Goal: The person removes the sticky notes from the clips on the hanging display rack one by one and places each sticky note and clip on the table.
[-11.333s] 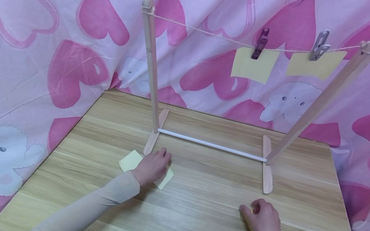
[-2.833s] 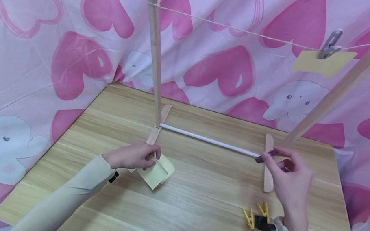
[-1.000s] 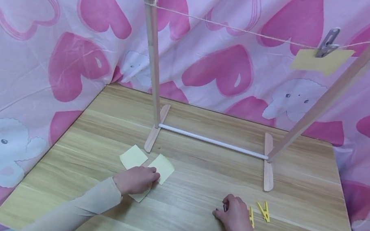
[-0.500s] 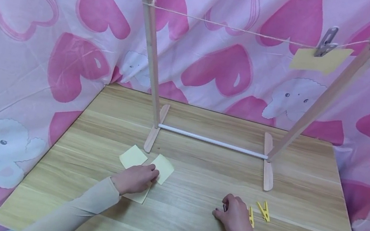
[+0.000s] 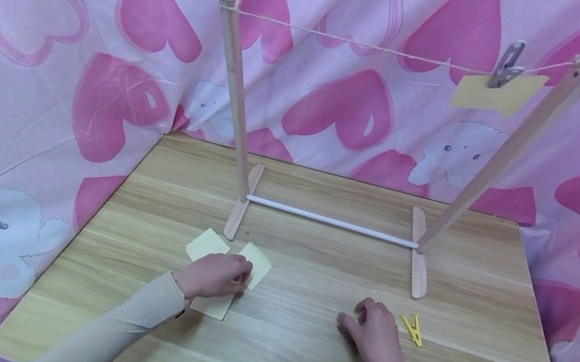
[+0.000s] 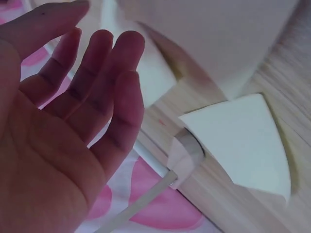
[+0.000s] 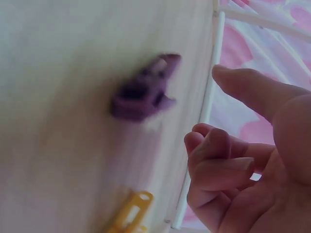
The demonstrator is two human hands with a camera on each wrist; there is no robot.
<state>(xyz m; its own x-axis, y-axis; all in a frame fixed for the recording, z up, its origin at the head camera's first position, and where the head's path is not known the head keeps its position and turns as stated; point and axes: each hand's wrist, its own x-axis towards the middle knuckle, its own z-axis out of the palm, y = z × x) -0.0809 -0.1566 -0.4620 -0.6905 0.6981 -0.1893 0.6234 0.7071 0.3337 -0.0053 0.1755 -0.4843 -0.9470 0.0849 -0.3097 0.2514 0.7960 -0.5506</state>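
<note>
My left hand (image 5: 215, 274) is over several pale yellow paper notes at the left of the table; one note (image 5: 255, 265) shows past its fingertips, another (image 5: 212, 306) below it. In the left wrist view its fingers (image 6: 104, 63) are loosely bent with nothing between them, and a note (image 6: 248, 145) lies beyond. Toward the right, my right hand (image 5: 377, 348) is held low over the table. The right wrist view shows its thumb (image 7: 252, 85) apart from the fingers, and a blurred purple clip (image 7: 141, 92) on the table, clear of them. A yellow clothespin (image 5: 414, 330) lies beside this hand.
A wooden stand with two posts (image 5: 235, 94), a string (image 5: 350, 40) and a white crossbar (image 5: 329, 221) stands behind the hands. A grey clip (image 5: 507, 67) holds a yellow note (image 5: 474, 92) on the string near the right post. A pink patterned curtain hangs behind the table.
The purple clip and its note have left the string; the clip is now on the table. Just now my right hand has let go of it, and my left hand has shifted slightly over the notes.
</note>
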